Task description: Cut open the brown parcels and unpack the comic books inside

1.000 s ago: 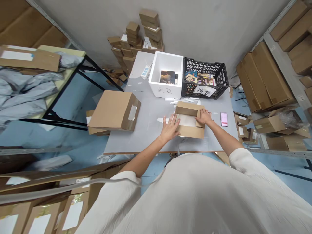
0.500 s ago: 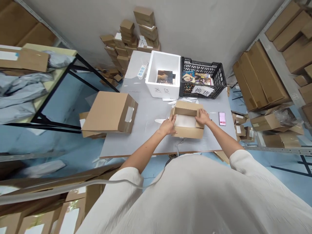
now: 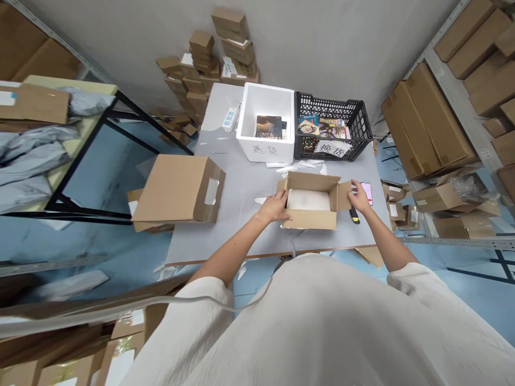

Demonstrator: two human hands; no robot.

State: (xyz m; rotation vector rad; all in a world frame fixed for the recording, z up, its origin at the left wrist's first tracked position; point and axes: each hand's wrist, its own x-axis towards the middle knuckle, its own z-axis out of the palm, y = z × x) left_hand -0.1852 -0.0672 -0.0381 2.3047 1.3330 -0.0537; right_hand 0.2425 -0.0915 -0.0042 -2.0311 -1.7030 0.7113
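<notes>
A small open cardboard box [image 3: 314, 220] sits on the table in front of me, a flat white packet [image 3: 308, 200] lying inside it. My left hand [image 3: 274, 206] grips the box's left side, fingers over the edge and thumb toward the front. At the other end, my right hand [image 3: 359, 197] pinches the outer edge of the right flap [image 3: 344, 195], which is folded outward. Just below that flap lies a yellow and black box cutter [image 3: 354, 215]. A phone with a lit screen [image 3: 367, 193] is partly behind my right hand.
Behind the box stand a white foam bin [image 3: 265, 154] and a black plastic crate [image 3: 364, 131], both with books inside. A larger carton [image 3: 173, 187] occupies the table's left side. Shelving with boxes [image 3: 458, 80] rises at right; a rack with grey parcels [image 3: 28, 161] stands at left.
My right hand has moved right, swinging the right flap outward from the box. The box cutter has come into view below it. My left hand keeps its place on the left side.
</notes>
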